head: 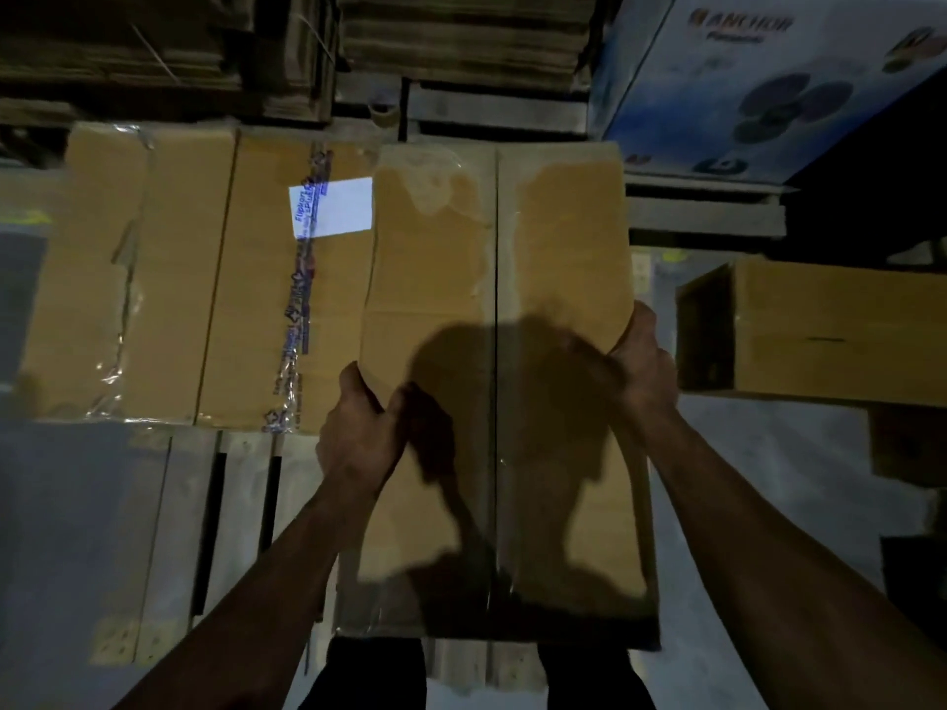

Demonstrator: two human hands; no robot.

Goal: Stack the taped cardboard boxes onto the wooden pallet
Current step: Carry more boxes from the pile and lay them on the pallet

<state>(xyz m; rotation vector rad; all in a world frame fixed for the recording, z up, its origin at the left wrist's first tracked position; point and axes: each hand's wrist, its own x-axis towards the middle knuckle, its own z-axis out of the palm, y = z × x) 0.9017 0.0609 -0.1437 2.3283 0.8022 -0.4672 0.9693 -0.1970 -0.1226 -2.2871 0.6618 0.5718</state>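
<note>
Dim warehouse or stockroom. Stacks of flattened cardboard [461, 38] fill the far side, tied in bundles. A printed fan carton [758, 84] sits on a raised platform at the right. Sealed brown boxes [179, 269] with clear and printed tape lie side by side on a wooden pallet [241, 504]. Another open-ended carton [820, 335] is at the right. Bare grey concrete floor [758, 479]. Light is poor.

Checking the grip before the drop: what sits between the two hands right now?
In the head view, only the taped cardboard box lies between them: the left hand grips its left edge and the right hand its right edge, with its taped centre seam running midway.
</note>
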